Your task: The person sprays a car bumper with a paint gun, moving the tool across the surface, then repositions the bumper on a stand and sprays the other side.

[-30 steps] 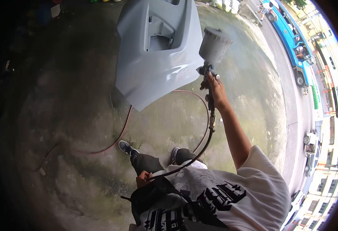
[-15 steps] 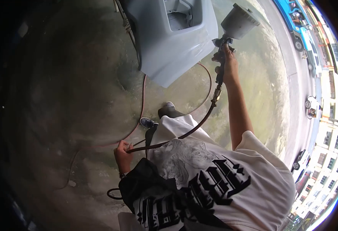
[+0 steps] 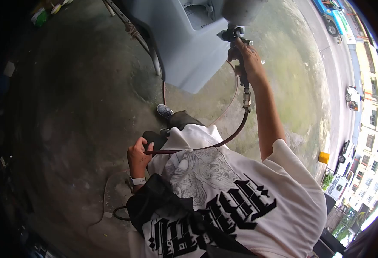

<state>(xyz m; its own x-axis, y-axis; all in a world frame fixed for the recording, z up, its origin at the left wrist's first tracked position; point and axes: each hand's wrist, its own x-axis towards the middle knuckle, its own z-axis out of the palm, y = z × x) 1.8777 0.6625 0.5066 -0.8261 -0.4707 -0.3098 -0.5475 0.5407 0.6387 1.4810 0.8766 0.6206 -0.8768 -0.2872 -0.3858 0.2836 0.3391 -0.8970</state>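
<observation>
My right hand (image 3: 250, 62) is closed around the handle of a spray gun (image 3: 239, 53), held upright with its paint cup (image 3: 244, 12) on top, partly cut off by the upper edge. The gun's nozzle faces a light grey moulded panel (image 3: 189, 56) with a recessed opening, and a small gap separates them. A dark red hose (image 3: 236, 134) hangs from the fitting below the handle and curves across my front. Its other stretch runs into my left hand (image 3: 139, 155), whose fingers are wrapped round it near my waist.
A metal stand (image 3: 154, 60) with a tied joint is beside and beneath the panel. Another hose (image 3: 232, 94) lies on the stained concrete floor (image 3: 90, 94) near my feet. Off to the right are a street, a blue truck (image 3: 331, 26), parked cars and a yellow box (image 3: 323, 157).
The spray gun and my right hand have shifted left and upward in view, closer to the panel. My feet have changed position. My left hand still grips the hose.
</observation>
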